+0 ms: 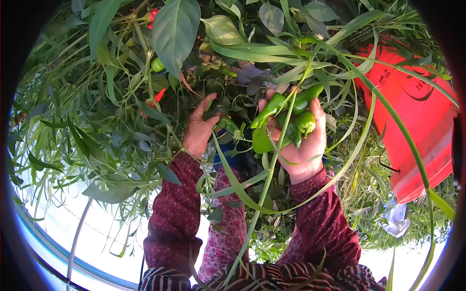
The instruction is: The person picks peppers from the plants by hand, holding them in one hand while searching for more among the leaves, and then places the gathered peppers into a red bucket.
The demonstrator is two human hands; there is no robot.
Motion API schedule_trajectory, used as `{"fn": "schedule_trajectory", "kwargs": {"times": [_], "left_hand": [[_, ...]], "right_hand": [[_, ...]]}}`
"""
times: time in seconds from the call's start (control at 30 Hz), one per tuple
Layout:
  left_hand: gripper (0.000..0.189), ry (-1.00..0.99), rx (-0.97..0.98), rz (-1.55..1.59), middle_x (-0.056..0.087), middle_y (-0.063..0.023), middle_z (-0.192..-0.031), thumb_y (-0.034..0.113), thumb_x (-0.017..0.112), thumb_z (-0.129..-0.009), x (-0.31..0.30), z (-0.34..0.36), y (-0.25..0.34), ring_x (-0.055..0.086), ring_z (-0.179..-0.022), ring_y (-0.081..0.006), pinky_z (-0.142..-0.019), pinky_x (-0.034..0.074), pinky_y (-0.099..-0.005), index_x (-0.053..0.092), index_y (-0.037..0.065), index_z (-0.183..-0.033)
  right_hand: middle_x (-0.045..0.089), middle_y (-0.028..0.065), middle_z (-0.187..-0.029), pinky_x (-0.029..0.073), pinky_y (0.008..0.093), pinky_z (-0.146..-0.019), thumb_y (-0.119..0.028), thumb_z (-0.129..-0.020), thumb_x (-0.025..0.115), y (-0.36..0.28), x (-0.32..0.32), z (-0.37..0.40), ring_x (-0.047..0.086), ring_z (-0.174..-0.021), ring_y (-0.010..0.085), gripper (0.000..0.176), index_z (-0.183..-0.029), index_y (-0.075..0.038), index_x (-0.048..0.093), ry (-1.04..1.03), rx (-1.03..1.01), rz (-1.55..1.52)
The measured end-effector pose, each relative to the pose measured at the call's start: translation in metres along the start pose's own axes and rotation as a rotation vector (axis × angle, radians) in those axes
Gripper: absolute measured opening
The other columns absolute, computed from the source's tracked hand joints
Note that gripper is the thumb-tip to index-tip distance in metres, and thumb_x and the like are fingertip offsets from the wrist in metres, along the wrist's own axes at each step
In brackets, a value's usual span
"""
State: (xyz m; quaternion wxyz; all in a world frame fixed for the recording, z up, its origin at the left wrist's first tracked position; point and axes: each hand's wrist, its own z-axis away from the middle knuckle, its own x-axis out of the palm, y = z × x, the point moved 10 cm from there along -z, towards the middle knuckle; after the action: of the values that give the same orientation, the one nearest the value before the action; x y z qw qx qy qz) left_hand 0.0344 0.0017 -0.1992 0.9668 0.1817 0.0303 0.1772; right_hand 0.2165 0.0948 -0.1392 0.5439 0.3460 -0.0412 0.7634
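Several glossy green peppers [291, 115] fill my cupped right hand [307, 148]; I can't tell whether my curled left hand [199, 132] grips anything. Dense leafy plants [116, 97] crowd both, a red plastic bucket [405, 111] edging the right.

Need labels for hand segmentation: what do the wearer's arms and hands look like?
Both hands, left and right, are bare, no gloves. Long maroon sleeves with small pale speckles reach the wrists.

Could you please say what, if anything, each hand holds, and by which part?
The right hand cradles several green peppers by their bodies in its palm. Whether the left hand grips anything cannot be told.
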Motion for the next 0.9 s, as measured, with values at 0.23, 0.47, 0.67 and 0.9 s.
{"fn": "schedule_trajectory", "kwargs": {"times": [0.23,0.47,0.67,0.9], "left_hand": [[0.033,0.066,-0.018,0.209,0.061,-0.0081,-0.1,0.004,0.056,-0.087,0.021,0.051,0.002,0.061,-0.089,-0.0168,-0.074,0.053,-0.0326,0.053,0.006,-0.12],[0.027,-0.138,-0.012,0.075,0.058,-0.0126,-0.114,0.003,0.054,-0.087,0.072,0.115,0.023,0.06,-0.094,-0.0196,-0.086,0.048,-0.0331,0.056,0.0,-0.114],[0.034,-0.517,-0.155,-0.154,0.058,-0.0133,-0.106,0.003,0.051,-0.089,0.155,0.182,0.04,0.06,-0.093,-0.0169,-0.082,0.044,-0.0294,0.045,-0.001,-0.122],[0.026,-0.355,0.092,-0.053,0.06,-0.0013,-0.094,0.012,0.06,-0.087,0.21,0.167,0.055,0.055,-0.086,-0.0096,-0.078,0.044,-0.0222,0.055,0.002,-0.111]], "right_hand": [[0.056,0.0199,-0.116,0.044,0.0443,-0.095,-0.038,-0.087,0.055,-0.01,0.003,-0.001,0.05,-0.112,0.0383,0.035,-0.107,-0.01,0.061,0.019,-0.106,0.101],[0.054,0.018,-0.12,0.051,0.0416,-0.075,-0.046,-0.086,0.055,-0.013,0.007,0.035,0.053,-0.108,0.0386,0.041,-0.113,-0.015,0.055,0.066,-0.127,0.066],[0.052,0.0174,-0.123,0.049,0.0308,-0.061,-0.042,-0.085,0.056,-0.052,-0.009,0.083,0.052,-0.112,0.0366,0.043,-0.117,-0.014,0.049,0.03,-0.134,0.242],[0.051,0.0171,-0.124,0.042,0.0445,-0.095,-0.034,-0.087,0.057,-0.074,0.024,0.138,0.049,-0.115,0.0341,0.04,-0.118,-0.012,0.045,-0.057,-0.286,0.343]]}}
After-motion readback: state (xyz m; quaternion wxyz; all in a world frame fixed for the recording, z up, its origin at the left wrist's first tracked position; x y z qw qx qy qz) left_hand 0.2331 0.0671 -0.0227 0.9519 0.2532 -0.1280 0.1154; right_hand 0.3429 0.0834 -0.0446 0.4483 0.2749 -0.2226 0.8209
